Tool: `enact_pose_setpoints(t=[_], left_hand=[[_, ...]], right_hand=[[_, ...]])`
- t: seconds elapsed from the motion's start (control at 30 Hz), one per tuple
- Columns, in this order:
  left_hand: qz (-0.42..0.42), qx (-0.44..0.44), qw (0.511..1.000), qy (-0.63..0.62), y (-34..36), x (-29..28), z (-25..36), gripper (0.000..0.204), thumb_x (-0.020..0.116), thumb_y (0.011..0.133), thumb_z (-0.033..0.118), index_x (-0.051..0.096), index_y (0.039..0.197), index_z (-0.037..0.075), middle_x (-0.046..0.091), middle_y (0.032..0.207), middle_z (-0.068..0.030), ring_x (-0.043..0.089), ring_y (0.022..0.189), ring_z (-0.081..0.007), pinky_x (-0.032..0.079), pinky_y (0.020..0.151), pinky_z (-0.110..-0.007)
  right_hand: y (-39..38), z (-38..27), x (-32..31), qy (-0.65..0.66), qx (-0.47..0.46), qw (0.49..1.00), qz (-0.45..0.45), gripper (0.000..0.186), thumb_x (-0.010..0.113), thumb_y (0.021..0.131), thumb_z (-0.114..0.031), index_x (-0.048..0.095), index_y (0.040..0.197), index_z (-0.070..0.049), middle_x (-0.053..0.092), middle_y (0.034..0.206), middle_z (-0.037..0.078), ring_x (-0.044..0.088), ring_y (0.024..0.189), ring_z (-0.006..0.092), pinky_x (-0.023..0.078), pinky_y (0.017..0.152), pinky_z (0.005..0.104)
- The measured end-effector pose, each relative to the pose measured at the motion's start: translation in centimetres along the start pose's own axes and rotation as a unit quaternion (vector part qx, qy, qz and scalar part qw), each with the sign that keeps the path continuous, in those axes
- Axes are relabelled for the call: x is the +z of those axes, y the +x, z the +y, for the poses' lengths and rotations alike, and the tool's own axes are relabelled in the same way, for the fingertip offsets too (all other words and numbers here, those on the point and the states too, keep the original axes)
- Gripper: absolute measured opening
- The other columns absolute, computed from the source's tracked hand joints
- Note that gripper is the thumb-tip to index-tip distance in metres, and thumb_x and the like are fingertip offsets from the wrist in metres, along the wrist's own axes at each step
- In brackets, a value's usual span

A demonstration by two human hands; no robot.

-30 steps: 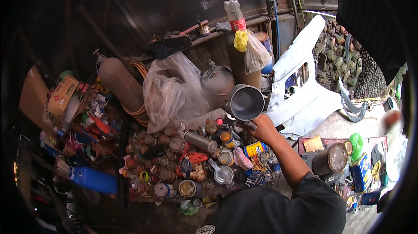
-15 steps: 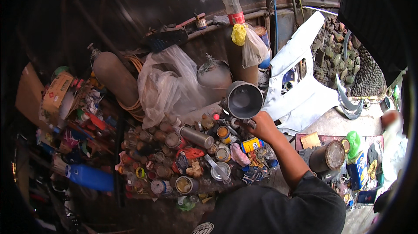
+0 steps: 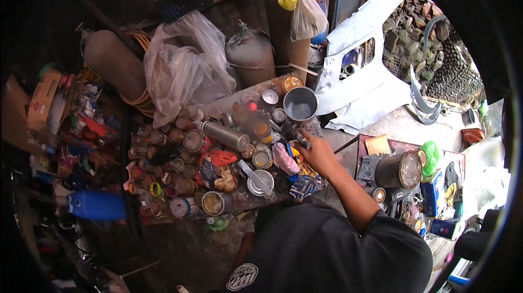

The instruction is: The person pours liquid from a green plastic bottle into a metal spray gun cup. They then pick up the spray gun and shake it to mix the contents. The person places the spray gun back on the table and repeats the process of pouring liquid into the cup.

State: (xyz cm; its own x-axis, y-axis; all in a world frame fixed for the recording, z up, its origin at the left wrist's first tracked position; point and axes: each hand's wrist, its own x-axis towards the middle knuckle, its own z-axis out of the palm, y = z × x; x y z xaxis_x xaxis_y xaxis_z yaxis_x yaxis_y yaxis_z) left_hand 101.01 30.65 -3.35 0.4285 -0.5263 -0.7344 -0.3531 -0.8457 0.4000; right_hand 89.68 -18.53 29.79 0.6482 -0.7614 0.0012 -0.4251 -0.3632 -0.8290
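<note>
Cluttered workshop, vehicle-bodywork kind by its look: white body panel (image 3: 376, 94), upper right; gas cylinder (image 3: 111, 59), upper left; bench (image 3: 239, 97) crowded with jars (image 3: 185, 185), cans (image 3: 178, 207).

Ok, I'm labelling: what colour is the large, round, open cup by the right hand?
Grey cup; head view.

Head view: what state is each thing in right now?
Right hand: closed around a dark tool
Left hand: not visible
Grey cup: open on top
Metal canister: lying on its side
Large clear bag: crumpled
Pale bag: hanging
</note>
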Motion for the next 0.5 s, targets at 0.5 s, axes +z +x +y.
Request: enact_pose_setpoints(t=[0.5], left_hand=[[0.008, -0.012, 1.0, -0.005, -2.1, 2.0, -0.9, 0.032, 0.057, 0.094, 0.023, 0.075, 0.103, -0.002, 0.072, 0.104, -0.0289, 0.068, 0.105, -0.0462, 0.053, 0.092, -0.053]], right_hand=[[0.9, -0.4, 0.5, 0.013, 0.097, 0.995, 0.001, 0.063, 0.075, 0.096, -0.046, 0.065, 0.139, 0.0, 0.073, 0.112, 0.033, 0.071, 0.104, 0.0484, 0.056, 0.09, 0.0486]])
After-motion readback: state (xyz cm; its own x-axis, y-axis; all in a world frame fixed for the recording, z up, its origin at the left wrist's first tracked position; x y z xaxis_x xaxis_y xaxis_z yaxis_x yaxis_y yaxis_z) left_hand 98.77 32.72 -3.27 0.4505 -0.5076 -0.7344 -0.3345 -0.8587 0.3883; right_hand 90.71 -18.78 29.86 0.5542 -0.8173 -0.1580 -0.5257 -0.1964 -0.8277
